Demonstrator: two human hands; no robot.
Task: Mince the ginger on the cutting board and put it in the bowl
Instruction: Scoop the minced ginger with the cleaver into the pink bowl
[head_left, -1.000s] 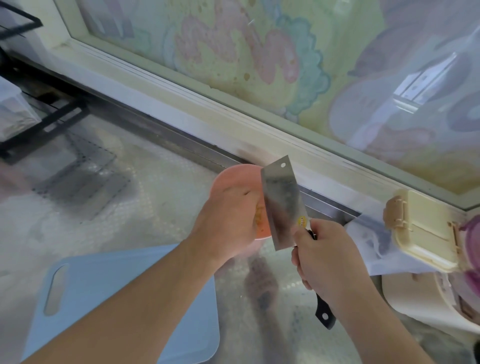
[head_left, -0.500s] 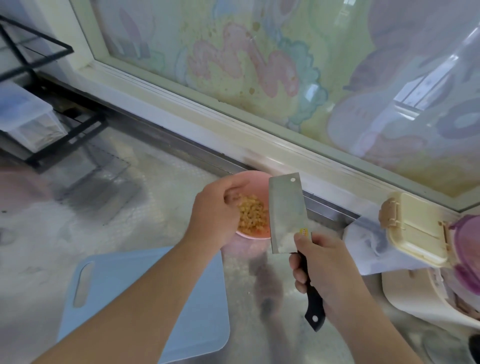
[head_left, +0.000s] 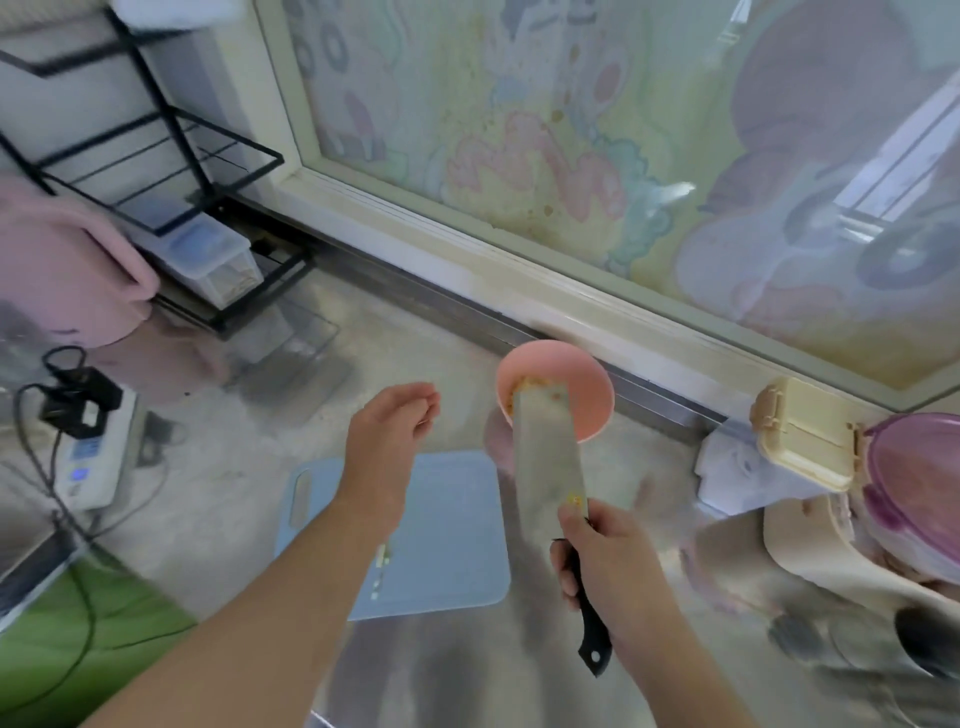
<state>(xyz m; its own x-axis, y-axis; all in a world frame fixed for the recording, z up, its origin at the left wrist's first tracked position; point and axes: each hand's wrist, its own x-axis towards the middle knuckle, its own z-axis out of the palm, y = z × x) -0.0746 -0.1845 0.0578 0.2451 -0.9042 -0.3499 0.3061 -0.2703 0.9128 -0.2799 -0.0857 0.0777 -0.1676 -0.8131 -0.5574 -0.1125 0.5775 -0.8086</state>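
Head view: left hand has pulled away empty and relaxed; right hand grips cleaver, tip over bowl at one o'clock, ginger now in.

The cutting board lies flat on the worktop, near its front edge. Behind it and to the right stands the bowl, close to the window ledge, with minced ginger inside. The cleaver reaches from the right hand forward, its far end over the bowl's rim. The left hand hangs above the board's back edge, left of the bowl. A wire rack stands far left at the back, a power strip before it. A latched box sits right of the bowl.
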